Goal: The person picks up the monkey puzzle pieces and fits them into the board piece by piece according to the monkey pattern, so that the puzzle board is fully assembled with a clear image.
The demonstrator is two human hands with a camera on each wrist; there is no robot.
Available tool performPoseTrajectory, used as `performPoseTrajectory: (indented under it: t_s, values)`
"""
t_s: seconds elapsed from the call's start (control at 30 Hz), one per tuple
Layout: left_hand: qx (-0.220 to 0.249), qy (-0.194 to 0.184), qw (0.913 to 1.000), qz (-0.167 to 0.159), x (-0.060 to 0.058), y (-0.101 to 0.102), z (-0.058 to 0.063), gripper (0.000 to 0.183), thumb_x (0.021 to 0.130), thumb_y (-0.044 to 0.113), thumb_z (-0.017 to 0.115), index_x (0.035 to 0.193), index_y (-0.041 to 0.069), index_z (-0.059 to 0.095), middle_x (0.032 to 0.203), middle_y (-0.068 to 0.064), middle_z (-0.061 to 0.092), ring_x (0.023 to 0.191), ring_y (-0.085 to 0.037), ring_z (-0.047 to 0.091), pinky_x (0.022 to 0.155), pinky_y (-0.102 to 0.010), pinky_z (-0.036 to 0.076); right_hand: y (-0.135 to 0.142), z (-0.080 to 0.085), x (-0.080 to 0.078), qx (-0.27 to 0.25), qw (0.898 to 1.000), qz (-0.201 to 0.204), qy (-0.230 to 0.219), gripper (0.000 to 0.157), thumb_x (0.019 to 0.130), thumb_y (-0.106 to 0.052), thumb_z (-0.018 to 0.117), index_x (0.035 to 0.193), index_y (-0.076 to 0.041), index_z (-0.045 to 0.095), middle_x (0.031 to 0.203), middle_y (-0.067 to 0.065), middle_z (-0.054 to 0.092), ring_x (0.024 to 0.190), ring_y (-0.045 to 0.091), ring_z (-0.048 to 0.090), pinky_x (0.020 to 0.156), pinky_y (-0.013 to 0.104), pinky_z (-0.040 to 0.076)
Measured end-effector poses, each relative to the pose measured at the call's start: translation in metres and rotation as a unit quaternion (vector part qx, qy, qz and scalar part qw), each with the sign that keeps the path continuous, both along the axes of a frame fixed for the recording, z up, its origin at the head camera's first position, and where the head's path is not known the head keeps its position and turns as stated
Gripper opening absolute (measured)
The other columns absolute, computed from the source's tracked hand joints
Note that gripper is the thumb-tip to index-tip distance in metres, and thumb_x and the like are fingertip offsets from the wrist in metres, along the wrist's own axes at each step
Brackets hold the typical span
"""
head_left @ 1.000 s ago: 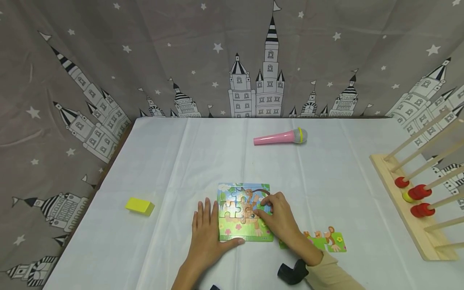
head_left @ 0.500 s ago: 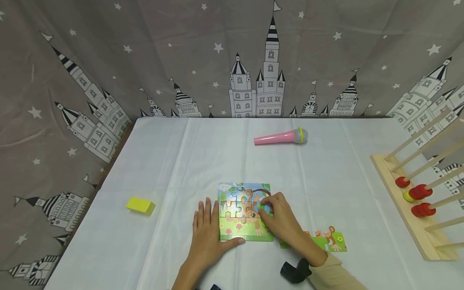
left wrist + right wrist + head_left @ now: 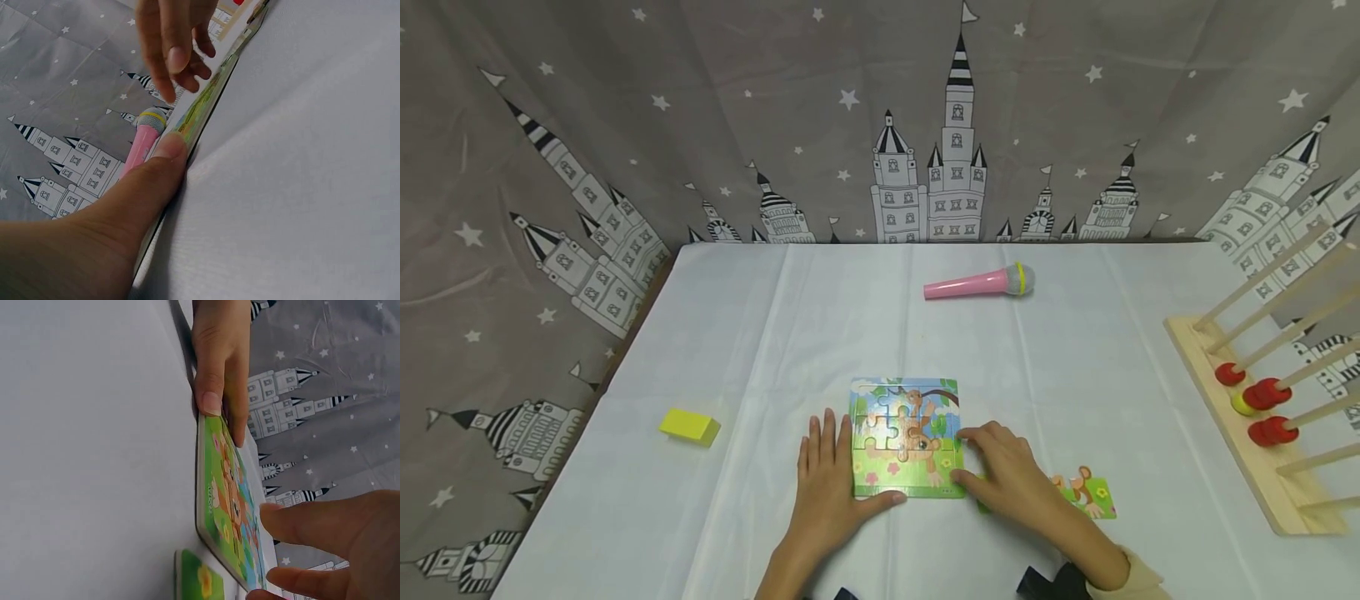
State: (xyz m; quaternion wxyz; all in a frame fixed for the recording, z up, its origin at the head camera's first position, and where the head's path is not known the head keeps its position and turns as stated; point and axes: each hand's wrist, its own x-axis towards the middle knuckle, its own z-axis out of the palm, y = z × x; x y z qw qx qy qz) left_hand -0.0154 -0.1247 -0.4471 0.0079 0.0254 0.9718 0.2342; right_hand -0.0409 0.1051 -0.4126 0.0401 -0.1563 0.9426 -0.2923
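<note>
A square jigsaw puzzle (image 3: 895, 482) with a cartoon monkey and flowers lies flat on the white-covered table. My left hand (image 3: 829, 492) rests along its left side, fingers straight, the thumb at the bottom edge. In the left wrist view that thumb (image 3: 147, 181) presses on the rim. Beside the right edge hovers my right hand (image 3: 1011, 475), fingers loosely bent with nothing between them. The right wrist view shows its fingers (image 3: 306, 519) spread above the puzzle (image 3: 228, 500). Loose monkey puzzle pieces (image 3: 1099, 498) lie to the right, partly hidden under the right hand and forearm.
A pink toy microphone (image 3: 970, 285) lies farther back. At the left is a yellow block (image 3: 689, 427). A wooden peg rack (image 3: 1247, 433) with red and yellow beads stands at the right. A grey castle-print curtain (image 3: 820, 108) hangs behind the table.
My right hand has let go of the puzzle piece at the right side and drawn back to the right, uncovering that part of the picture. The left hand has stayed in place.
</note>
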Motion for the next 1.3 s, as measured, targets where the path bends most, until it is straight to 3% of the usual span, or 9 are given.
performPoseTrajectory:
  t_s: [0.47, 0.77, 1.3]
  values:
    - [0.006, -0.007, 1.0000, 0.004, 0.000, -0.001, -0.001, 0.120, 0.059, 0.073, 0.063, 0.143, 0.000, 0.019, 0.151, -0.022, 0.008, 0.140, -0.039, 0.000, 0.111, -0.055, 0.006, 0.031, -0.003, 0.022, 0.028, 1.000, 0.004, 0.014, 0.055, 0.068, -0.029, 0.077, 0.116, -0.010, 0.058, 0.101, -0.006, 0.057, 0.092, 0.009, 0.047, 0.079, 0.031, 0.034]
    - [0.008, -0.004, 1.0000, 0.002, 0.000, 0.000, -0.001, 0.120, 0.059, 0.073, 0.063, 0.143, 0.000, 0.019, 0.151, -0.022, 0.008, 0.140, -0.039, 0.000, 0.111, -0.054, 0.006, 0.036, -0.008, 0.024, 0.041, 0.999, 0.005, 0.024, 0.060, 0.064, -0.036, 0.079, 0.115, -0.012, 0.058, 0.100, -0.006, 0.053, 0.090, 0.009, 0.045, 0.078, 0.031, 0.034]
    - [0.006, 0.003, 1.0000, 0.003, 0.000, 0.001, -0.001, 0.120, 0.058, 0.071, 0.065, 0.143, 0.000, 0.020, 0.151, -0.022, 0.009, 0.140, -0.039, 0.001, 0.111, -0.054, 0.006, 0.030, -0.015, 0.022, 0.061, 0.998, -0.019, 0.027, 0.051, 0.063, -0.037, 0.079, 0.106, -0.017, 0.061, 0.099, -0.004, 0.050, 0.090, 0.012, 0.043, 0.075, 0.029, 0.032]
